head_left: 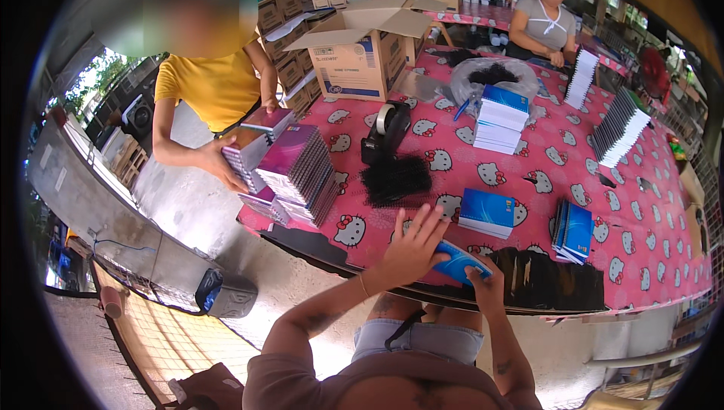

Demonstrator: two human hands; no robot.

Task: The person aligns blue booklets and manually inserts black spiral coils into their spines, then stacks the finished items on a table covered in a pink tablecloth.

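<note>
At the near table edge, in front of my body, is a blue-covered notebook. My right hand grips its right end, the thumb on the cover. My left hand is open, with fingers stretched out over the notebook's left end; whether the palm touches it I cannot tell. Just beyond lies a small stack of blue notebooks. To the right, another small stack of blue notebooks sits at a slant. A heap of black plastic binding coils lies beyond my left hand.
At the left, a person in a yellow top handles purple spiral notebooks. A black tape dispenser, an open carton, a taller blue notebook stack and black spiral notebooks stand on the pink patterned table.
</note>
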